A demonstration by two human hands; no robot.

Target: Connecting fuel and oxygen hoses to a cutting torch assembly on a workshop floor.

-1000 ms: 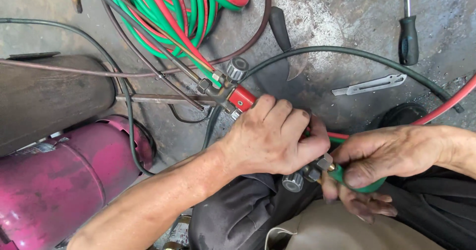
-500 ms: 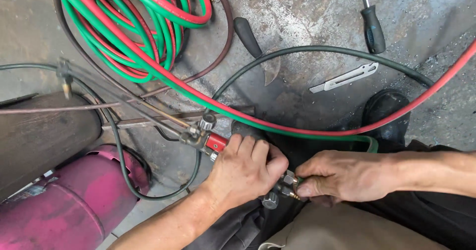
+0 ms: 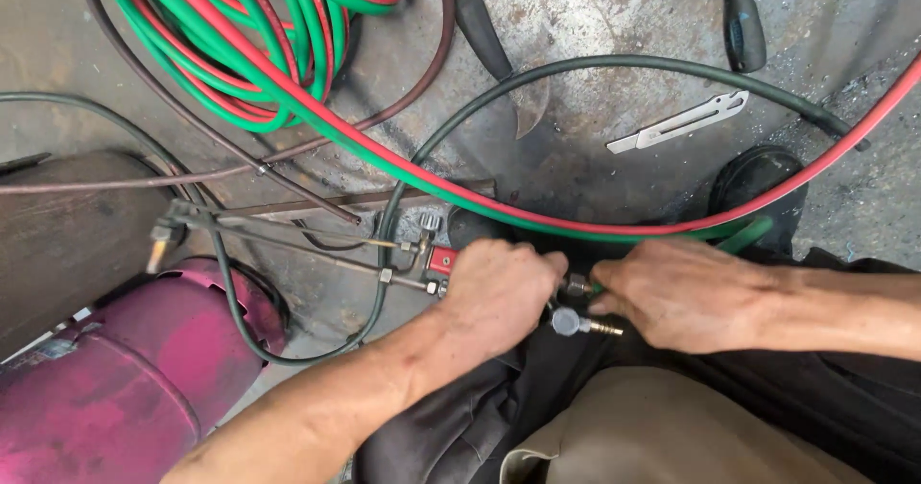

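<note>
Far left, near corner: pink gas cylinder [image 3: 125, 369] lying on its side on the concrete floor [image 3: 614, 23], w/ a rusty brown drum [image 3: 58, 235] just beyond it. Cutting torch [image 3: 317, 244] runs from its nozzle by the cylinder rightward to the red valve body at centre. Coil of red & green twin hose [image 3: 259, 43] sits far left-centre; one run sweeps right across the floor & off the right edge. Left hand [image 3: 504, 287], grip closed round the torch handle just right of the red valve, knuckles up. A silver hose fitting [image 3: 576, 324] sticks out betw. the two hands, near side. Right hand [image 3: 681, 292], fingers pinched on the green hose end at the torch's rear inlet, touching the left hand's fingertips. Beyond the hands: black hose [image 3: 614, 62] arcing over, a dark-handled scraper [image 3: 499, 57], a flat metal utility knife [image 3: 681, 121], a black-handled screwdriver [image 3: 743, 23] far right. A black shoe [image 3: 758, 177] just beyond the right hand.
</note>
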